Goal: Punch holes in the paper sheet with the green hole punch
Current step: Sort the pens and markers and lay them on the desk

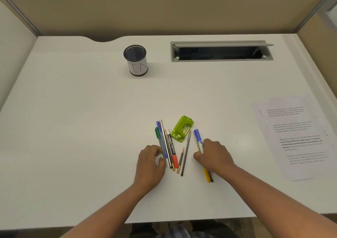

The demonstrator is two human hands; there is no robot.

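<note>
While the green hole punch (182, 128) lies untouched between pens and the paper sheet (299, 139) sits far right, the left hand (150, 162) curls loosely onto a blue pen (162, 141); the right hand (214, 156), half-closed, touches a blue marker (198, 139).

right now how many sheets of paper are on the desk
1 that shows: the paper sheet lies at the desk's right edge, right of the green hole punch. More sheets could lie hidden underneath it.
</note>
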